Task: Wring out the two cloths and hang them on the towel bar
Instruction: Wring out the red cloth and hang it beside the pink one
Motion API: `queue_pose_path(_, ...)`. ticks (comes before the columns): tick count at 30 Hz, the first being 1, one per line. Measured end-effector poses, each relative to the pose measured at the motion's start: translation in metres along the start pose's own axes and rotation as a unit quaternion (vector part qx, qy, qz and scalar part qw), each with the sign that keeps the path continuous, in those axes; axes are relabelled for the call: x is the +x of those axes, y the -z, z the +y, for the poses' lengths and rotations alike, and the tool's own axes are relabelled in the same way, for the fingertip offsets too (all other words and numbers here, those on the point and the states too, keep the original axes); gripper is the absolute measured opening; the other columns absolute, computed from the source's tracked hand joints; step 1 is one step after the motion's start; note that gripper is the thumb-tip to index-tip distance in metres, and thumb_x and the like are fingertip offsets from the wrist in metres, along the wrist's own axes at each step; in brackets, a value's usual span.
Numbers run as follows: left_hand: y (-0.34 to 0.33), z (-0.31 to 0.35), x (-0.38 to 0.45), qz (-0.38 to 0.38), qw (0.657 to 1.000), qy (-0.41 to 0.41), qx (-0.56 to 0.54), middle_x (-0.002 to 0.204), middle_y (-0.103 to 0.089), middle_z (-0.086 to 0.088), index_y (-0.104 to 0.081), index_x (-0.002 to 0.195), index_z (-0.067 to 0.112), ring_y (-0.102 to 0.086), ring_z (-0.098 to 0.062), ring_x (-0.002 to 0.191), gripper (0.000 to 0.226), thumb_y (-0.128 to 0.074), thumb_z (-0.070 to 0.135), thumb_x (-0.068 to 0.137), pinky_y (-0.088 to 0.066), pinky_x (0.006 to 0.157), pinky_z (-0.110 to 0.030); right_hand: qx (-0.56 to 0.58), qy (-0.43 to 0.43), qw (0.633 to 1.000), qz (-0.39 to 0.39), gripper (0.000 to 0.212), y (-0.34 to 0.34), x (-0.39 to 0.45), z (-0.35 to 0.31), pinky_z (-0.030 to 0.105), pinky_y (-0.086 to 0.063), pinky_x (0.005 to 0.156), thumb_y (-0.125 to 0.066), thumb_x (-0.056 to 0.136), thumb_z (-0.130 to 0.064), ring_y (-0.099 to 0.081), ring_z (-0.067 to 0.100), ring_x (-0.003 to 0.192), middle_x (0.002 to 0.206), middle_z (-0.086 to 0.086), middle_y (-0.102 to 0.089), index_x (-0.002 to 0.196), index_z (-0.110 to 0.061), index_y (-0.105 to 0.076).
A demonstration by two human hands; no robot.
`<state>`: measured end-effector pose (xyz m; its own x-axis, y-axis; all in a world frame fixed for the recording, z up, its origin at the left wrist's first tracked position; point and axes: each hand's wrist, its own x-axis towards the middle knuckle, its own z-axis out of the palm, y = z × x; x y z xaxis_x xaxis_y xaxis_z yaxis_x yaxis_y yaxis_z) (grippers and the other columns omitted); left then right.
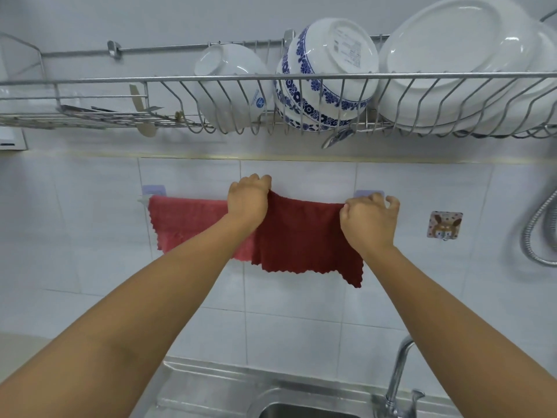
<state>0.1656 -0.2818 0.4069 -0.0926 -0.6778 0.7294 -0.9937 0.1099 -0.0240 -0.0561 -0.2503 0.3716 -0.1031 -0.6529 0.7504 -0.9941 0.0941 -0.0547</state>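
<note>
Two cloths hang side by side over the towel bar (144, 200) on the tiled wall. The lighter pink cloth (187, 224) covers the bar's left half. The darker red cloth (304, 236) drapes over the right half, its lower right corner hanging lowest. My left hand (248, 199) grips the red cloth's top left edge at the bar. My right hand (369, 218) pinches its top right corner near the bar's right mount (366, 193). The bar itself is almost wholly hidden by the cloths.
A wire dish rack (271, 76) with white bowls, a blue-patterned bowl (325, 76) and plates hangs just above. A steel sink (271, 396) and tap (398, 378) lie below. A rabbit hook (444, 225) and shower hose (539, 230) are on the right wall.
</note>
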Motion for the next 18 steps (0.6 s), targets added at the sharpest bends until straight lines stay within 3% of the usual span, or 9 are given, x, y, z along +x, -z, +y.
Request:
queue_pose_path(4,0.001,-0.01,0.016,-0.074,0.997,0.032,-0.012,0.115,-0.055,-0.015,-0.059,0.118,0.005,-0.055,-0.034,0.105,0.032,-0.05,-0.005,0.089,-0.05,0.083,-0.04,0.0,0.001,1.0,0.02,0.031,-0.005,0.003,0.004,0.043,-0.035,0.084,-0.043,0.091,-0.018,-0.051,0.031,0.099,0.102,0.01,-0.064,0.082,-0.008,-0.071)
queue_pose_path(6,-0.002,-0.01,0.011,-0.051,0.998,0.033,-0.026,0.115,-0.057,-0.013,-0.058,0.119,0.008,-0.055,-0.032,0.104,0.031,-0.048,-0.001,0.091,-0.048,0.082,-0.04,0.018,0.004,0.999,0.031,0.028,-0.009,0.003,0.009,0.043,-0.034,0.085,-0.045,0.092,-0.017,-0.049,0.031,0.105,0.115,0.011,-0.06,0.093,-0.009,-0.072)
queue_pose_path(9,-0.014,-0.001,-0.008,0.019,0.999,-0.027,-0.015,0.103,-0.064,-0.009,-0.063,0.112,0.011,-0.058,-0.028,0.093,0.03,-0.043,0.002,0.091,-0.042,0.08,-0.038,0.056,0.019,0.997,0.044,0.032,-0.015,0.0,0.015,0.043,-0.032,0.093,-0.047,0.089,-0.007,-0.048,0.031,0.115,0.123,0.009,-0.06,0.114,-0.013,-0.066)
queue_pose_path(12,-0.022,0.003,-0.02,0.035,0.998,-0.056,-0.002,0.102,-0.065,-0.005,-0.065,0.111,0.015,-0.059,-0.026,0.093,0.033,-0.041,0.007,0.091,-0.038,0.082,-0.037,0.108,0.005,0.992,0.061,0.047,-0.016,-0.003,0.019,0.04,-0.029,0.097,-0.047,0.082,0.006,-0.049,0.027,0.117,0.12,0.005,-0.065,0.119,-0.017,-0.063)
queue_pose_path(18,-0.021,0.003,-0.03,0.033,0.998,-0.053,-0.002,0.103,-0.066,-0.005,-0.065,0.113,0.013,-0.06,-0.025,0.09,0.036,-0.04,0.009,0.087,-0.039,0.081,-0.036,0.188,-0.056,0.979,0.051,0.033,-0.011,0.014,0.022,0.037,-0.032,0.089,-0.044,0.092,-0.002,-0.053,0.027,0.108,0.097,0.008,-0.07,0.104,-0.02,-0.069)
